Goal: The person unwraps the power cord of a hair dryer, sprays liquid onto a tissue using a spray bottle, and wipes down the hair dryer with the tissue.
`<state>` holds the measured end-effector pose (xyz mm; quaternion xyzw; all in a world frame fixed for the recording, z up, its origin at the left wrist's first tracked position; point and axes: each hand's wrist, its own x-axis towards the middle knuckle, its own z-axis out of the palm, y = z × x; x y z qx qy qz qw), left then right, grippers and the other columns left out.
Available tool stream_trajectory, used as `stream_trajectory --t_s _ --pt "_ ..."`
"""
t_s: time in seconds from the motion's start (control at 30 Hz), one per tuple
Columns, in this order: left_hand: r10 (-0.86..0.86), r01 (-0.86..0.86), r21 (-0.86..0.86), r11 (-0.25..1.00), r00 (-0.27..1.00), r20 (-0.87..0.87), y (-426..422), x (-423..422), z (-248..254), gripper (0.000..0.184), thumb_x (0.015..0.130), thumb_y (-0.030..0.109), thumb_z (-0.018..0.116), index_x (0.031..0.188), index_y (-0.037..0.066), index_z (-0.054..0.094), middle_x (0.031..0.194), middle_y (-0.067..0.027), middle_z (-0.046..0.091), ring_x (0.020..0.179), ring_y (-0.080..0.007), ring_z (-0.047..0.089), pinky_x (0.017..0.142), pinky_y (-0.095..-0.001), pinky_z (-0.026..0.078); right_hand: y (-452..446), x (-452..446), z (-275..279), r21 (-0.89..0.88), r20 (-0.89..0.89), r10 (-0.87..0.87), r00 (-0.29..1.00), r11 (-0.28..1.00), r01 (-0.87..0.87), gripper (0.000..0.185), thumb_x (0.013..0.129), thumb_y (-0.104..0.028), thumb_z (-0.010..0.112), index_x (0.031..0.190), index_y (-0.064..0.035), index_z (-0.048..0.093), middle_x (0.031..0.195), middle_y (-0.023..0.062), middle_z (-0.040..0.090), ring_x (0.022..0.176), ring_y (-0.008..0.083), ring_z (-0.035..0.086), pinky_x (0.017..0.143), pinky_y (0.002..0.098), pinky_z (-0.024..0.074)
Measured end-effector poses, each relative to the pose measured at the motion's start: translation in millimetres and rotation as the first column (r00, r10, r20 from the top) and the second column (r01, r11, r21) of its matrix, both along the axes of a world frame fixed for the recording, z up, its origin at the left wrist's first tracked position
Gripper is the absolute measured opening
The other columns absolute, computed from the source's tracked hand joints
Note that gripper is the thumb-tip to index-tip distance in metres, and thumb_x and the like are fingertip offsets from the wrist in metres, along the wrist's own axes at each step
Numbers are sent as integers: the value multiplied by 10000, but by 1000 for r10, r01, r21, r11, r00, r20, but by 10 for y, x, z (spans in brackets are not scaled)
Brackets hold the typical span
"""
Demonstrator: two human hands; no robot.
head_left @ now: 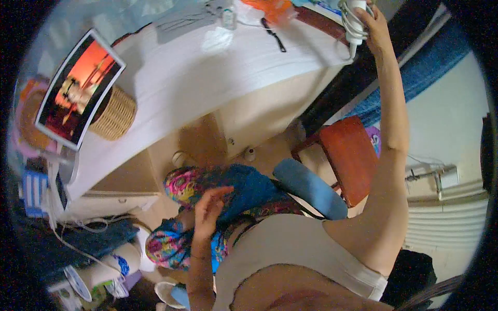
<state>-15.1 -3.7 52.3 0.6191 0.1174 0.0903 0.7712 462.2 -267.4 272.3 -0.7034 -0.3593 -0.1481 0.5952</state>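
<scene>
My right hand [377, 23] reaches out to the far right end of the desk. Its fingers are closed around a white, stick-shaped appliance [355, 35] with a pale cord wound about it; its exact kind I cannot make out. The lower tip of the appliance is near the desk's edge. My left hand [210, 210] hovers over my lap, fingers loosely stretched, with nothing in it. Beneath it are my blue trousers with a bright flower pattern [181, 184].
A white-topped desk [207, 78] curves ahead. On it are a lit screen [80, 88], a wicker basket [115, 114], a black slim object [274, 36] and an orange bag [270, 9]. A red-brown chair [350, 160] is at the right. Cables [78, 243] hang at the left.
</scene>
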Motion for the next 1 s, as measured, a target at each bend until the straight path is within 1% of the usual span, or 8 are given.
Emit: stream_trajectory --t_s 0.07,0.17,0.3,0.47,0.6,0.73,0.83,1.0 --pt "64 -67 190 980 998 22 119 20 334 272 886 118 490 1112 -28 532 1139 -146 574 1099 -227 520 971 -354 368 441 -593 -148 385 -436 440 785 880 -279 618 732 -367 693 1166 16 477 996 149 602 835 239 618 731 336 528" --pt "214 -262 170 950 942 257 280 -53 622 263 894 80 469 1127 -30 523 1122 -147 583 1092 -227 526 958 -348 385 1382 -1859 -300 480 -329 847 419 532 -698 866 639 -481 724 1255 16 373 1073 165 519 849 203 540 604 253 506" --pt "339 -478 210 853 813 473 242 -343 1134 277 891 55 482 1155 -27 508 1140 -140 571 1104 -219 521 965 -339 378 2175 -2870 -644 704 -358 879 -314 33 -709 830 648 -580 666 1229 -38 425 973 135 586 678 174 600 561 239 503" --pt "432 -661 349 664 721 542 50 -866 1353 293 859 47 533 1142 -28 514 1151 -135 536 1113 -215 497 984 -344 348 2719 -3671 -783 715 -280 702 -654 -302 -630 849 707 -442 708 1264 39 283 920 138 490 653 183 592 563 223 503" --pt "498 -750 356 558 645 579 -109 -1252 1333 288 851 56 544 1123 -33 518 1117 -143 536 1093 -228 502 983 -358 351 2811 -4143 -899 655 -325 676 -661 -343 -673 697 659 -507 692 1099 6 523 896 123 614 698 165 614 590 248 523" --pt "549 -809 340 480 579 602 -273 -1413 1291 266 845 75 550 1084 -41 534 1087 -143 532 1051 -224 504 950 -352 362 2750 -4344 -1097 692 -379 622 -686 -301 -656 754 592 -408 722 1189 -8 495 1023 118 615 829 208 634 725 316 540" --pt "555 -820 306 484 558 617 -355 -1470 1274 240 846 87 556 1048 -40 541 1075 -141 531 1027 -216 503 927 -340 367 2631 -4453 -1014 692 -298 629 -718 -376 -616 808 659 -462 734 1201 42 411 857 194 547 631 191 591 529 242 526" --pt "577 -839 268 474 526 625 -474 -1506 1203 326 834 131 581 1110 -26 508 1137 -133 506 1063 -216 487 929 -337 363 2461 -4438 -973 587 -337 727 -598 -335 -737 784 624 -407 743 1211 11 435 959 160 564 785 202 595 678 282 513"
